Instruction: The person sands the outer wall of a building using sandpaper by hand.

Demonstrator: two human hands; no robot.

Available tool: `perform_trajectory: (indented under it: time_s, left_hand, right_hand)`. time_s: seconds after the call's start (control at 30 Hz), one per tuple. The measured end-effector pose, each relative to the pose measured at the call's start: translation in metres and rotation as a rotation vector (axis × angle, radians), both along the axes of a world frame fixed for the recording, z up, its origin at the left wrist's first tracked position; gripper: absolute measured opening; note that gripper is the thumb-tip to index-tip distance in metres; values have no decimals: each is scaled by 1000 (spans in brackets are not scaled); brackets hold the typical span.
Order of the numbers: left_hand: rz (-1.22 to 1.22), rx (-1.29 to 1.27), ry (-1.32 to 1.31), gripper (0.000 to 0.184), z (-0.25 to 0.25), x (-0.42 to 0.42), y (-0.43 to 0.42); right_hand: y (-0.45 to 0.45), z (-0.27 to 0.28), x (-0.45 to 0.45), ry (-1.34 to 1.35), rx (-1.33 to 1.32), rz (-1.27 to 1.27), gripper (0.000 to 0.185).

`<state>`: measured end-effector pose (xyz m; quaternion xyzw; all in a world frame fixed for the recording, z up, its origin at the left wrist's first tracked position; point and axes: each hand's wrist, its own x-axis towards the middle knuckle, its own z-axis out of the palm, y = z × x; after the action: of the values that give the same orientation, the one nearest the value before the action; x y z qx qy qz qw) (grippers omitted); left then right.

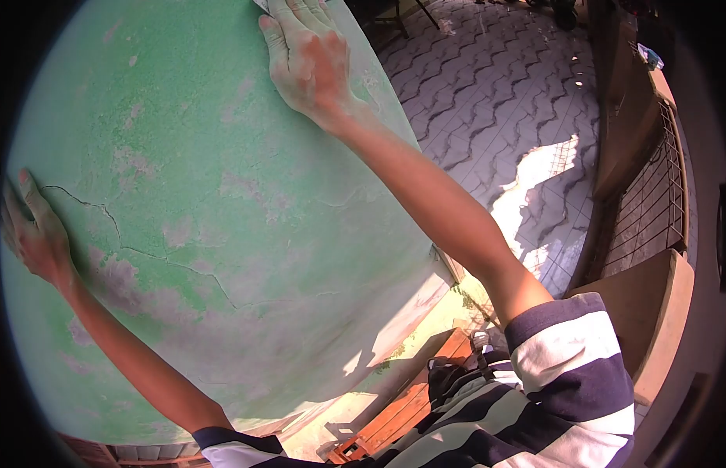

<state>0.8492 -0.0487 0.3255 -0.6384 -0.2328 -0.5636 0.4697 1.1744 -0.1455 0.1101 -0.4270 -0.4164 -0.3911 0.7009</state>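
Observation:
A green wall with worn grey patches and a thin, jagged crack fills the left half of the head view. My left hand rests on it at the far left, fingers spread and nothing in them. High on the same wall is my right hand, coated in pale dust, its fingers bent over and cut off by the top of the view. A small whitish edge of a flat thing shows beside its thumb; most of that thing is hidden, so its kind cannot be made out.
Below me stands an orange-brown wooden bench with a dark strapped item by it. To the right runs a low wall with a metal grille. Tiled floor with wavy dark lines and sunlit patches lies beyond the wall's edge.

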Motion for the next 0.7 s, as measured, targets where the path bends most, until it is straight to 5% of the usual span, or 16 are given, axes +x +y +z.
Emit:
perform_trajectory:
  time_s: [0.1, 0.27, 0.37, 0.43, 0.6, 0.7]
  left_hand:
    - [52, -32, -7, 70, 5, -10, 13]
    - [15, -32, 10, 72, 6, -15, 20]
    - [36, -35, -72, 70, -8, -5, 8]
    - [68, -91, -84, 73, -5, -9, 15]
    - [218, -297, -164, 79, 11, -31, 34]
    - [274, -399, -208, 83, 15, -39, 38]
  right_hand:
    - [5, -70, 4, 144, -13, -116, 48]
    - [-24, -310, -40, 796, -243, -60, 45]
    - [-15, -304, -56, 1030, -198, 2, 44]
    - [6, -252, -42, 1140, -111, -99, 45]
    - [-12, -77, -19, 564, 55, 81, 45]
    - [-8, -62, -25, 337, 8, 116, 46]
